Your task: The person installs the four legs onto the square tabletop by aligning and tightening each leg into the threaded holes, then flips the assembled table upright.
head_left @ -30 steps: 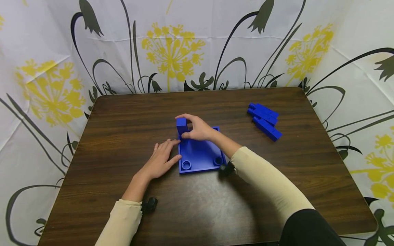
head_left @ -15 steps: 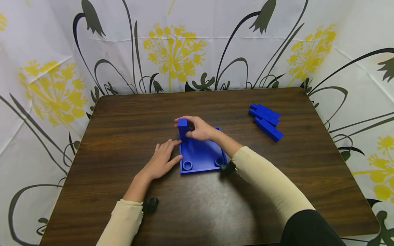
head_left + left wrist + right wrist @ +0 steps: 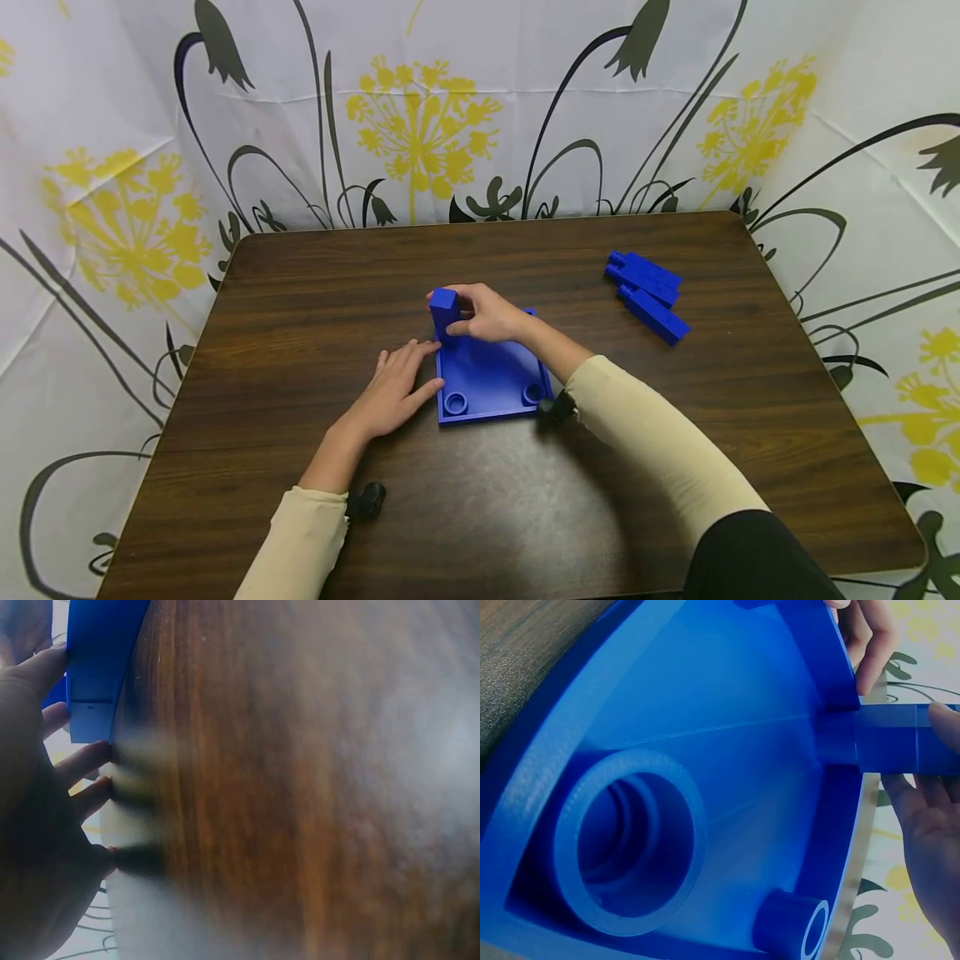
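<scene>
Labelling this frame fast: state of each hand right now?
Left hand: open, touching the left edge of the blue tray.
Right hand: holding a blue leg at the tray's far left corner.

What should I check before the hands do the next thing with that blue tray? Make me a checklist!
1. Right hand gripping the standing post: ok.
2. Left hand touching the edge of the tray: ok.
3. Post lined up with its corner ring: ok, they meet in the right wrist view.
4. Post fixed tightly: cannot tell.
5. Near-left ring and near-right ring free of posts: ok.
6. All posts standing: not ok, three others lie on the table.
</scene>
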Motion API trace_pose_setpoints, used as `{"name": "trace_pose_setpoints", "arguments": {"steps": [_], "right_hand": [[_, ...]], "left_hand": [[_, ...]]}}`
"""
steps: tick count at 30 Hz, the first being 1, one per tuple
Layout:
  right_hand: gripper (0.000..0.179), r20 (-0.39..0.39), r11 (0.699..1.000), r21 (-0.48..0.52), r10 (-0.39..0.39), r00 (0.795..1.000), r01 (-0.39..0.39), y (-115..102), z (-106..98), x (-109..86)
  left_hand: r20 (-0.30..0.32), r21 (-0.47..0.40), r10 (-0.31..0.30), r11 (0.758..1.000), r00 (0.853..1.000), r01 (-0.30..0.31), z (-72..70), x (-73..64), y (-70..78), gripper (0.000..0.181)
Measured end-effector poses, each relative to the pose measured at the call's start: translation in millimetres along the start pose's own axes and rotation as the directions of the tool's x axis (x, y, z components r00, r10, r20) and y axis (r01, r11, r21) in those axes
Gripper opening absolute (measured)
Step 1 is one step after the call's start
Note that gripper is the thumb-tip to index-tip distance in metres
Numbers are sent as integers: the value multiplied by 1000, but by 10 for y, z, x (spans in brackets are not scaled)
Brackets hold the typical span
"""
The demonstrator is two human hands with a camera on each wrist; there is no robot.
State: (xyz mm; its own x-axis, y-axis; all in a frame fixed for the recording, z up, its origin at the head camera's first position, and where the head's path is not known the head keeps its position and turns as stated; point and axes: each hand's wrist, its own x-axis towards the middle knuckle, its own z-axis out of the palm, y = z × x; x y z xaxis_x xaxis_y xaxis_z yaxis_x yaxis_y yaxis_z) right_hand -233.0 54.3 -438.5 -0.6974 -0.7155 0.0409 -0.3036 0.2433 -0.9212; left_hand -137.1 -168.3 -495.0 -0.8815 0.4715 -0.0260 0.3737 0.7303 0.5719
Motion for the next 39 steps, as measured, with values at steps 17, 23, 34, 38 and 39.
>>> {"name": "trace_pose_setpoints", "arguments": {"steps": [17,23,34,38,39], "right_hand": [[55,-98,988,-148,30,995,-44,27,31,9],[48,-155,978,-206,4,988,-36,25,49,21],[41,-261,959,-267,23,965,-95,41,100,52],[43,-299,951,-273,58,953,-143,22,131,50],[44,-308,949,-277,64,949,-154,18,139,48]], "left_hand": [[10,7,10,1000,1000,-10,3,-4,10,60],[6,11,33,999,999,-33,3,-7,6,60],[1,16,37,999,999,-37,0,-6,20,61],[9,21,30,999,1000,-30,5,-6,17,61],[11,23,29,999,1000,-29,8,-4,14,61]]}}
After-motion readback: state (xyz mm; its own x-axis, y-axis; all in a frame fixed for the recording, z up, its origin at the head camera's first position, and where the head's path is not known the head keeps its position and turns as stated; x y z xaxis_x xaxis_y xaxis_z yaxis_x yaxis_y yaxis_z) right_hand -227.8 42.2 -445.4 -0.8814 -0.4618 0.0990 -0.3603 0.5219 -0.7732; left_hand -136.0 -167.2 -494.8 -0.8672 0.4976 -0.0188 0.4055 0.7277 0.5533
